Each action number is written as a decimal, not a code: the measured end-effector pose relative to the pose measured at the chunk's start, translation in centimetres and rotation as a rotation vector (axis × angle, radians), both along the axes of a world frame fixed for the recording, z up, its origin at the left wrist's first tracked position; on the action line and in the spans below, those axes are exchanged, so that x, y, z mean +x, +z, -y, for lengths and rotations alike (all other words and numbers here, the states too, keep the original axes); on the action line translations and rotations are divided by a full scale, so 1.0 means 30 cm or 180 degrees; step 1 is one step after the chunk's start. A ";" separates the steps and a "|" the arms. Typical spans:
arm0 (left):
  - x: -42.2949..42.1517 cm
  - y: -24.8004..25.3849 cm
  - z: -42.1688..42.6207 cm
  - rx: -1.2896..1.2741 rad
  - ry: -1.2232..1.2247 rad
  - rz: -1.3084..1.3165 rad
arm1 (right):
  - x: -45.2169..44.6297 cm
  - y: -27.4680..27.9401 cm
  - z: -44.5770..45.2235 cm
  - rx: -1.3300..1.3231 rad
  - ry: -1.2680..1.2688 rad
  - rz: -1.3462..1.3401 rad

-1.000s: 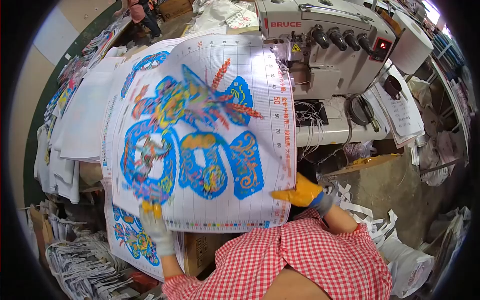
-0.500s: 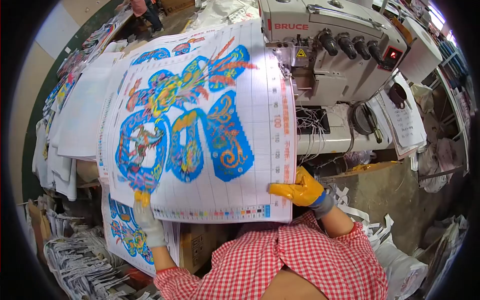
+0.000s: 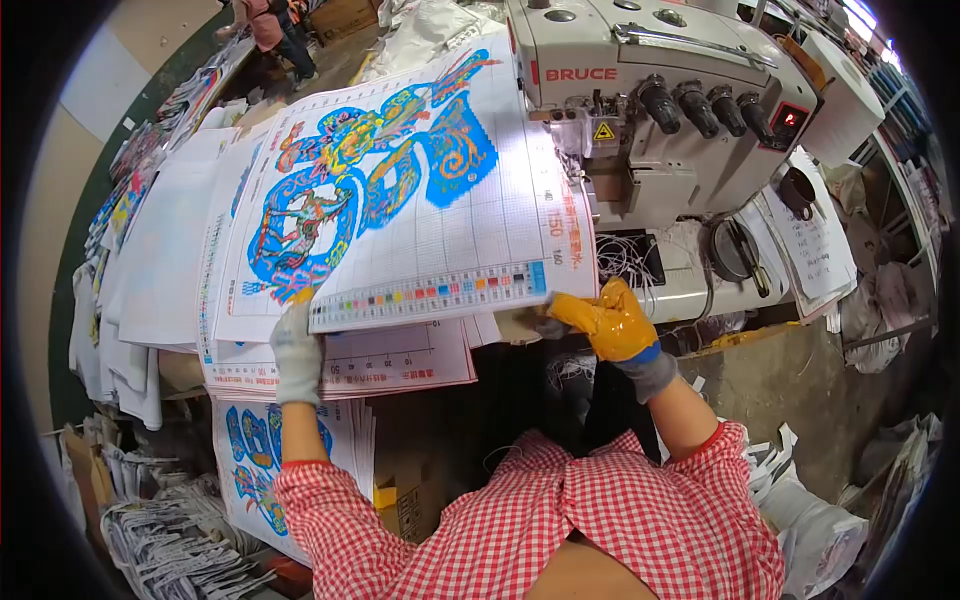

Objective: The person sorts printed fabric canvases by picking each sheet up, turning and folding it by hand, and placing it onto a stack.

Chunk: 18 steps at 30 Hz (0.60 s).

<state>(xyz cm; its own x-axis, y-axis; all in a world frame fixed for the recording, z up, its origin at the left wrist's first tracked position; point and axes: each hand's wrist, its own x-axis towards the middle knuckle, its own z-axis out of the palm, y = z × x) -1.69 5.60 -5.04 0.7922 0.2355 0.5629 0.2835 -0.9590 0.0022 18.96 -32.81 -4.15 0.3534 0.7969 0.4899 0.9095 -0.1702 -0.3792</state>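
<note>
A printed cross-stitch fabric sheet (image 3: pixel 430 245) spreads in front of me, with a blue and multicoloured pattern, a grid and a colour key along its near edge. My left hand (image 3: pixel 298 355), in a pale glove with yellow fingertips, is closed on the near-left part of that edge. At the near-right corner, my right hand (image 3: pixel 618 325), in a yellow-coated glove, pinches the same sheet. Its right edge lies beside the needle area of a white sewing machine (image 3: pixel 680 150) marked BRUCE. Beneath, more printed sheets (image 3: pixel 400 365) show.
Plain white fabric (image 3: pixel 165 250) lies to the left. Another printed stack (image 3: pixel 345 440) hangs lower, near a carton (image 3: pixel 410 515). Fabric strips (image 3: pixel 180 530) heap at lower left, and white bags (image 3: pixel 810 530) stand at lower right. A person (image 3: pixel 270 35) stands in the background.
Both hands have moved forward, away from my body, carrying the sheet's near edge with them. The sheet has slid along the machine, and sheets underneath now show.
</note>
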 end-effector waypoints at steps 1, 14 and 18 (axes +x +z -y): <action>0.047 0.012 -0.004 -0.0282 0.0012 -0.0008 | -0.011 0.002 -0.005 0.0008 -0.0014 0.0005; 0.149 0.162 0.159 -0.0587 0.0115 -0.0247 | -0.130 -0.040 0.130 0.0726 0.0441 -0.3716; 0.154 0.040 0.626 0.1943 -0.1110 -0.1313 | -0.164 0.058 0.060 0.0950 0.0978 -0.3235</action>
